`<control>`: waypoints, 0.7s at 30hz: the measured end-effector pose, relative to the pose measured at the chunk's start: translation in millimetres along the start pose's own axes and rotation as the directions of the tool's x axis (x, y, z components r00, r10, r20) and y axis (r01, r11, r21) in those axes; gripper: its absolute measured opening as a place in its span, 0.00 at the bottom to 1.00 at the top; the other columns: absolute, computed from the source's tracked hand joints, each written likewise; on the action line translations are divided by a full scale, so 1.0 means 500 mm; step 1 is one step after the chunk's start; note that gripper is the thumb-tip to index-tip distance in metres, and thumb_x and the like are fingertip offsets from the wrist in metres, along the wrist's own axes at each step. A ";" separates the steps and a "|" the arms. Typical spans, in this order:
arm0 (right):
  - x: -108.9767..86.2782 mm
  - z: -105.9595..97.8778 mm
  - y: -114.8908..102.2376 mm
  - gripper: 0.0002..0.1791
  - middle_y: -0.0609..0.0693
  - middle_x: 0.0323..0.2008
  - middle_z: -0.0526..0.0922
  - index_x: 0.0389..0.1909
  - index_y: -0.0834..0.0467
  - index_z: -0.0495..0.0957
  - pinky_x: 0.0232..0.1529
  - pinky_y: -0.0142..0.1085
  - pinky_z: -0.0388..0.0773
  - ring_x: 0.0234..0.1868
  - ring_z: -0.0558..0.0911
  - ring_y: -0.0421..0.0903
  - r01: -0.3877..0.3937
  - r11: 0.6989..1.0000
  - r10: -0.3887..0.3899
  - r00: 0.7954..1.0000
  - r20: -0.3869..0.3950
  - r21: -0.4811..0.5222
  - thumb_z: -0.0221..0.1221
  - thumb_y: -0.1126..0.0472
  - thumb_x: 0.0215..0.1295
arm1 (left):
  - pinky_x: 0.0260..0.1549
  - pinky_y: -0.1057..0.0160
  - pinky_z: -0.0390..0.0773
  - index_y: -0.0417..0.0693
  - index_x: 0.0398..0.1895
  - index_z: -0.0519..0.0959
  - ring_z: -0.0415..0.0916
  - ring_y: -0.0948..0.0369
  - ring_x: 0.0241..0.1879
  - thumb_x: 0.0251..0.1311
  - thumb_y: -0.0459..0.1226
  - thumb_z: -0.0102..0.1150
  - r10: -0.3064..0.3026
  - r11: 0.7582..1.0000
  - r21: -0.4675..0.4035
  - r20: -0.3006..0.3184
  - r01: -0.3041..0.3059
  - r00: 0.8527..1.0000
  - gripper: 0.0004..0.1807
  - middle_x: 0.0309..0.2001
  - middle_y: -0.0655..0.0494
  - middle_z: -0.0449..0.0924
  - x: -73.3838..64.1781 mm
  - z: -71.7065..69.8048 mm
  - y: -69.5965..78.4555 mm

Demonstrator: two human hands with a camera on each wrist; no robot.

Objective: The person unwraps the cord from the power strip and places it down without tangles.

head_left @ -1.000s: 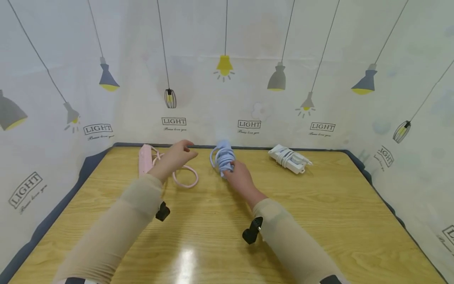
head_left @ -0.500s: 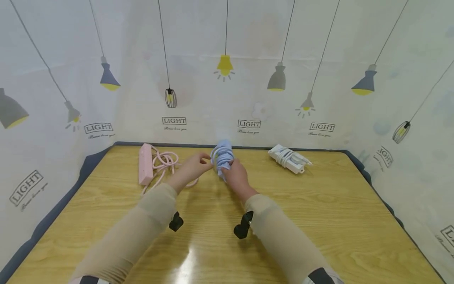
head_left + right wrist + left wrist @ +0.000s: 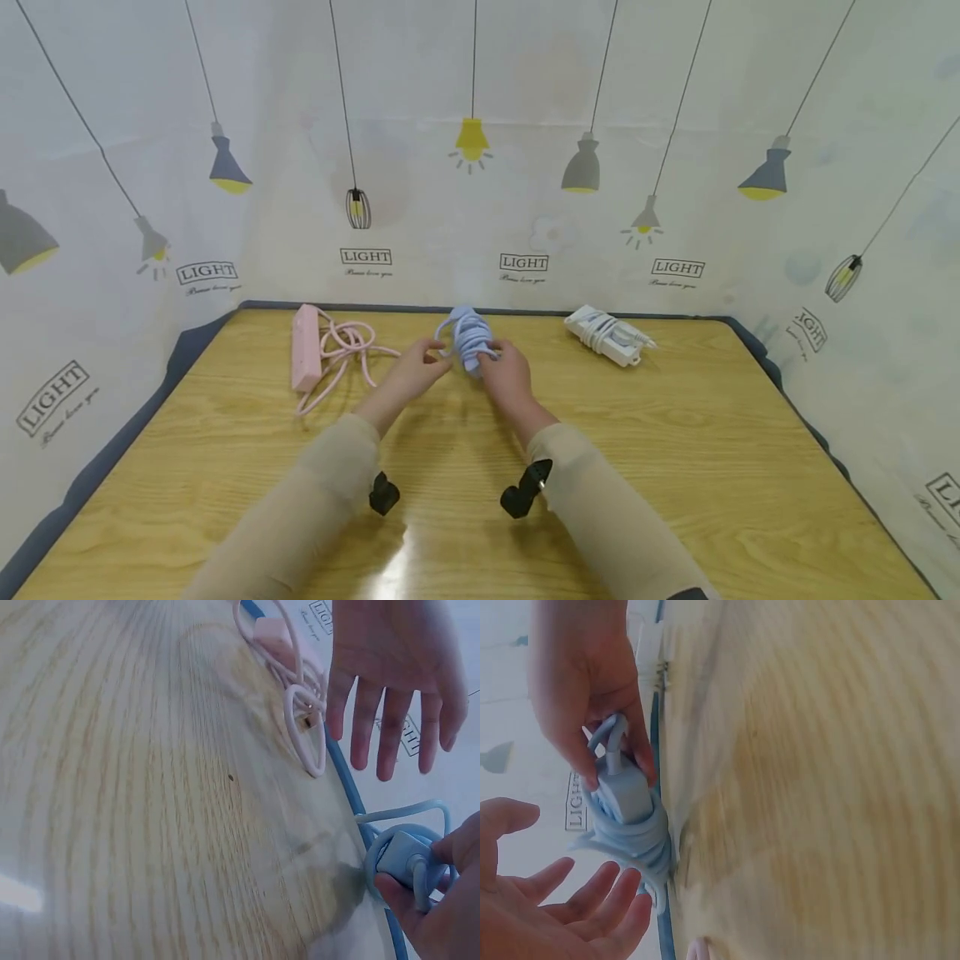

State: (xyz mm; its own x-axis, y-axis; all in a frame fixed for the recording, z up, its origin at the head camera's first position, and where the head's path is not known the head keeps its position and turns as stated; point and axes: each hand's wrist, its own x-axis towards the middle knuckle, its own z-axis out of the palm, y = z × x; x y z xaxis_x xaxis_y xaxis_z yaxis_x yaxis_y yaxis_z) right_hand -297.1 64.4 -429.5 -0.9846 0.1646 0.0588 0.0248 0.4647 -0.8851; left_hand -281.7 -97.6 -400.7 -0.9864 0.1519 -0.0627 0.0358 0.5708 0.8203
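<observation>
The right hand (image 3: 506, 375) pinches the near end of a blue cord bundle (image 3: 471, 336), with the thumb and fingers on either side of a small blue block (image 3: 626, 796). The left hand (image 3: 411, 375) is wide and loose, its fingers spread just beside the bundle on the left; it holds nothing. The bundle sits in the middle, close to the far edge of the wooden table (image 3: 675, 467). I can't tell if all of it rests on the wood.

A loose blue loop (image 3: 405, 811) sticks out toward the left hand. If a finger hooks it and tugs, the wraps might slip and come undone. The pinch is only at one end, so the bundle could twist or drop if pulled.

To the left lies a pink power strip (image 3: 306, 348) with its messy pink cord (image 3: 291, 731). That cord lies near the left arm, so a sleeve could catch it. Well apart on the right is a white power strip (image 3: 603, 333), wrapped in its own cord.
</observation>
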 end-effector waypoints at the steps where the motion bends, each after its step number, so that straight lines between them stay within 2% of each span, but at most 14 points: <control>1: -0.003 -0.002 0.000 0.20 0.59 0.51 0.80 0.57 0.65 0.76 0.42 0.41 0.79 0.47 0.79 0.53 -0.009 1.000 0.009 1.000 0.005 0.026 0.59 0.60 0.67 | 0.47 0.49 0.76 0.39 0.66 0.67 0.76 0.46 0.49 0.66 0.42 0.57 0.004 1.000 -0.019 -0.006 -0.005 1.000 0.28 0.52 0.38 0.77 -0.004 0.005 0.000; 6: -0.020 -0.020 -0.007 0.19 0.62 0.49 0.80 0.57 0.67 0.76 0.36 0.40 0.82 0.41 0.82 0.53 -0.032 0.987 0.029 0.999 0.024 0.159 0.58 0.63 0.68 | 0.36 0.58 0.77 0.38 0.64 0.68 0.78 0.51 0.40 0.65 0.39 0.57 0.009 0.994 -0.109 -0.024 -0.012 1.000 0.26 0.46 0.40 0.80 -0.024 0.028 0.005; 10: -0.036 -0.043 -0.030 0.19 0.63 0.49 0.80 0.58 0.67 0.75 0.37 0.40 0.83 0.41 0.83 0.54 -0.034 0.969 0.022 0.999 0.049 0.244 0.57 0.64 0.69 | 0.31 0.61 0.75 0.38 0.61 0.70 0.77 0.53 0.37 0.65 0.37 0.56 -0.007 0.978 -0.209 -0.063 -0.007 0.998 0.23 0.45 0.39 0.79 -0.037 0.038 0.009; 13: -0.049 -0.065 -0.051 0.20 0.64 0.51 0.79 0.60 0.68 0.74 0.38 0.39 0.83 0.44 0.82 0.54 -0.032 0.953 0.012 0.998 0.068 0.300 0.56 0.65 0.70 | 0.32 0.58 0.76 0.37 0.60 0.70 0.78 0.54 0.36 0.64 0.36 0.55 -0.033 0.954 -0.301 -0.087 0.005 0.996 0.22 0.46 0.38 0.79 -0.045 0.045 0.012; 17: -0.065 -0.090 -0.076 0.20 0.65 0.51 0.79 0.61 0.68 0.72 0.39 0.38 0.82 0.45 0.82 0.56 -0.023 0.932 -0.009 0.996 0.086 0.362 0.55 0.66 0.70 | 0.37 0.53 0.78 0.35 0.61 0.69 0.79 0.49 0.39 0.64 0.35 0.52 -0.069 0.903 -0.428 -0.088 0.025 0.994 0.23 0.50 0.36 0.78 -0.057 0.057 0.020; 19: -0.073 -0.097 -0.088 0.20 0.65 0.51 0.79 0.61 0.69 0.72 0.40 0.39 0.82 0.45 0.82 0.57 -0.011 0.923 -0.026 0.996 0.090 0.385 0.55 0.67 0.70 | 0.39 0.52 0.78 0.34 0.63 0.67 0.79 0.46 0.42 0.65 0.36 0.51 -0.069 0.885 -0.465 -0.097 0.016 0.993 0.25 0.51 0.35 0.77 -0.062 0.062 0.026; 21: -0.081 -0.101 -0.100 0.19 0.64 0.51 0.80 0.60 0.68 0.73 0.41 0.39 0.82 0.46 0.82 0.56 -0.003 0.916 -0.037 0.995 0.093 0.402 0.56 0.67 0.70 | 0.40 0.51 0.78 0.36 0.67 0.65 0.79 0.45 0.43 0.66 0.38 0.50 -0.065 0.871 -0.492 -0.133 -0.009 0.989 0.28 0.53 0.36 0.77 -0.067 0.063 0.035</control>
State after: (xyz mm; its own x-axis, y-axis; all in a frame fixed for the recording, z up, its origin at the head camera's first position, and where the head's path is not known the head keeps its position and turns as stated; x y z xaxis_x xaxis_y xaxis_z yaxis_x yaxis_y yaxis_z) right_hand -249.7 78.4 -364.3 -0.9966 0.0659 0.0487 -0.0437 0.0749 -0.9962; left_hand -243.1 -67.4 -402.1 -0.9992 0.0056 -0.0396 -0.0388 0.0986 0.9944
